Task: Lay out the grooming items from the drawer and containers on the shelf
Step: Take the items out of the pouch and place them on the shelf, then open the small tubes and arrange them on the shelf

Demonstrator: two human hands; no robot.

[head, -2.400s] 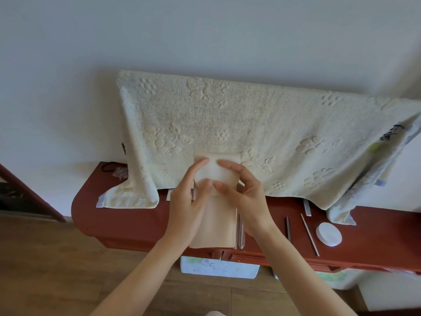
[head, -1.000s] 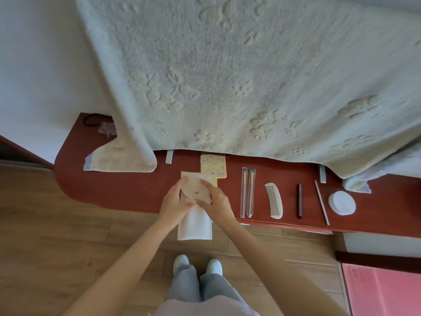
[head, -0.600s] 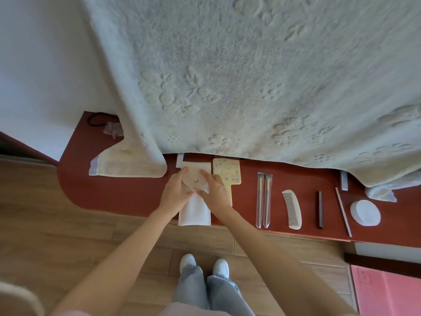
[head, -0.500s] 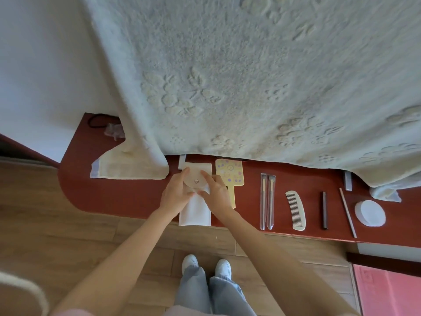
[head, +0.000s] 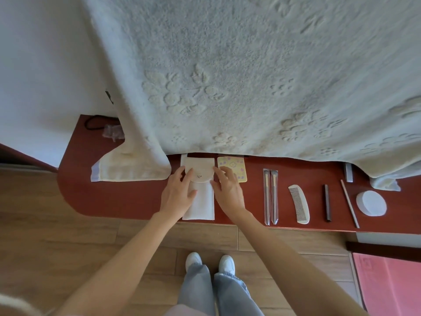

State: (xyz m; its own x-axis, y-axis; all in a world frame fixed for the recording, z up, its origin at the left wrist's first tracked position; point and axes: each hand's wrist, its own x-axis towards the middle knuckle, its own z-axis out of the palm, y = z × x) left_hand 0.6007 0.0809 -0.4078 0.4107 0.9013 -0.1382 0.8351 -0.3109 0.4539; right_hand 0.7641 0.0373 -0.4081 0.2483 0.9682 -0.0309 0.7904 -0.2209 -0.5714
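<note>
A cream cloth pouch [head: 201, 201] with a snap flap lies flat on the red-brown shelf [head: 127, 201]. My left hand [head: 178, 195] rests open on its left side, fingers spread. My right hand [head: 229, 190] hovers open at its right edge, fingertips touching the flap. To the right lie a yellow flowered hand mirror [head: 233, 171], two wrapped brushes [head: 271, 197], a white comb [head: 299, 204], a dark stick [head: 327, 202], a thin pale stick [head: 349, 204] and a round white pad [head: 371, 203].
A large cream towel [head: 239, 83] hangs over the back of the shelf, its corner folded onto the shelf at left. A black hair tie [head: 95, 123] and a small plastic bag [head: 112, 132] sit at the far left. Wooden floor lies below, a pink mat at right.
The pouch was held up in both hands, then laid on the shelf. Both hands have since spread flat and loosened from the flap.
</note>
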